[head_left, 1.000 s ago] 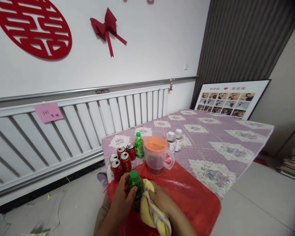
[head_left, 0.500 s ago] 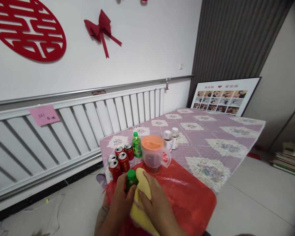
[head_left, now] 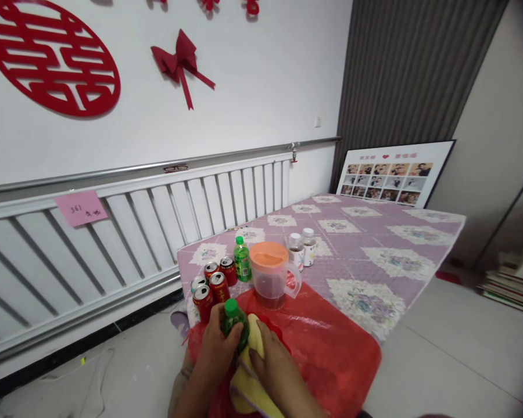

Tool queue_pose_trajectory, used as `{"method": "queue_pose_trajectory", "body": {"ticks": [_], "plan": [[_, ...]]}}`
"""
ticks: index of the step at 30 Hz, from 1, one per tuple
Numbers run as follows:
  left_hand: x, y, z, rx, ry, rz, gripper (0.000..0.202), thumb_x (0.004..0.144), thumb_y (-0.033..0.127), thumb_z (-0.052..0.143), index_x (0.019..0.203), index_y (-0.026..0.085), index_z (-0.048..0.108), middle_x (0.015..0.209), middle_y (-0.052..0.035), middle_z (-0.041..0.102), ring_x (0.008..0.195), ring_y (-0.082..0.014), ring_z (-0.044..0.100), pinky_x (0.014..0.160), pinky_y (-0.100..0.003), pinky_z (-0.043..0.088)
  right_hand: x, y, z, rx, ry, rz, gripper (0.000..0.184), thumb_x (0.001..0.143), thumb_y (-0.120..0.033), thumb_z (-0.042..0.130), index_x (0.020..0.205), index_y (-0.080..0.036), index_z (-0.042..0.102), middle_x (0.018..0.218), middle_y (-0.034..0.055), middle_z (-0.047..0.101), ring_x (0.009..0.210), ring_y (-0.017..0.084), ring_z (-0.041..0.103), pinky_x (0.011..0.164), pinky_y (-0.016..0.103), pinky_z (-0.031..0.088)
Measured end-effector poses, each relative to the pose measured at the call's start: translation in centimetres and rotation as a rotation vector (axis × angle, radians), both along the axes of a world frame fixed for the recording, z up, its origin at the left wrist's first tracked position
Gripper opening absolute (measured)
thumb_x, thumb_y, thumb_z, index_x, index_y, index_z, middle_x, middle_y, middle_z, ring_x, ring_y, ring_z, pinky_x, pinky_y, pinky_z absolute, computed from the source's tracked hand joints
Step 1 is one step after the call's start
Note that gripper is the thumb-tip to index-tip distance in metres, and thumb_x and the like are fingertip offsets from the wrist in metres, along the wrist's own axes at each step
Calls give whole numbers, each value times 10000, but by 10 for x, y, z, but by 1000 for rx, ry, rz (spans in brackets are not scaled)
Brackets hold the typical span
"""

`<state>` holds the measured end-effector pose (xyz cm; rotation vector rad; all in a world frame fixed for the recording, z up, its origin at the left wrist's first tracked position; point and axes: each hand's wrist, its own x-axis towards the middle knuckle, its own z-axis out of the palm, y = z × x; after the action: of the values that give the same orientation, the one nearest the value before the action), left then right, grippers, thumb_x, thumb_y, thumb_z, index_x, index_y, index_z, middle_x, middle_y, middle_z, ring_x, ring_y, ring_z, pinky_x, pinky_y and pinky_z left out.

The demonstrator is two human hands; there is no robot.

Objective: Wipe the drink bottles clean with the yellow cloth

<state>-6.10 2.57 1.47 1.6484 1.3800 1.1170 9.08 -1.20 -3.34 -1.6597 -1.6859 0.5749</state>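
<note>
My left hand (head_left: 218,343) is wrapped round a green plastic bottle (head_left: 237,326) with a green cap, held upright near the table's front edge. A yellow cloth (head_left: 249,390) is bunched in my right hand (head_left: 270,354), pressed against the bottle's right side. The bottle's lower part is hidden by my hands and the cloth. Beneath them lies a red plastic bag (head_left: 326,354). Just beyond stands a clear pitcher (head_left: 268,284) with an orange lid and some dark liquid at its bottom.
Several red drink cans (head_left: 218,287) stand at the left, beside a second green bottle (head_left: 243,261). Two white-capped bottles (head_left: 296,255) are behind the pitcher. The flowered tablecloth (head_left: 375,255) stretches right. A white radiator (head_left: 192,209) runs along the wall.
The cloth in my right hand has slid a little down and away from the bottle's neck, so more of the bottle shows. My left hand still holds it. The view has tilted slightly upward.
</note>
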Motion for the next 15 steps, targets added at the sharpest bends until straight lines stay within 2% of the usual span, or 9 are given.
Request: {"method": "queue_pose_trajectory", "body": {"ticks": [5, 8, 11, 13, 15], "plan": [[3, 3, -8, 90, 33, 52, 554, 795, 297, 606, 1321, 197, 468, 1349, -126, 589, 1256, -253, 571, 1078, -387, 435, -8, -5, 15, 126, 68, -49, 670, 851, -244, 524, 1501, -115, 432, 1506, 153, 534, 1386, 291, 512, 1162, 477, 429], [6, 5, -6, 130, 100, 79, 407, 788, 294, 596, 1179, 188, 554, 1180, -106, 604, 1146, -248, 586, 1033, -374, 453, -13, -6, 19, 168, 94, -72, 654, 871, -279, 511, 1502, -129, 427, 1509, 158, 525, 1389, 300, 502, 1160, 502, 424], [10, 6, -3, 114, 139, 112, 282, 784, 327, 604, 1032, 197, 574, 1067, -83, 596, 1033, -242, 605, 971, -363, 478, -15, -4, 11, 131, 108, -73, 686, 852, -245, 511, 1513, -97, 400, 1528, 178, 497, 1409, 304, 479, 1171, 500, 410], [13, 6, -2, 83, 109, 102, 314, 793, 341, 592, 1066, 192, 549, 1081, -92, 613, 1041, -243, 618, 971, -362, 480, -14, -1, 1, 82, 120, -53, 727, 821, -202, 517, 1521, -67, 376, 1537, 192, 482, 1422, 302, 464, 1181, 493, 397], [14, 5, -3, 40, 60, 70, 406, 809, 343, 568, 1175, 176, 507, 1158, -118, 635, 1103, -249, 624, 1001, -367, 473, -11, 2, -9, 54, 147, -31, 755, 790, -167, 524, 1522, -65, 373, 1540, 188, 481, 1429, 293, 457, 1192, 486, 381]]}}
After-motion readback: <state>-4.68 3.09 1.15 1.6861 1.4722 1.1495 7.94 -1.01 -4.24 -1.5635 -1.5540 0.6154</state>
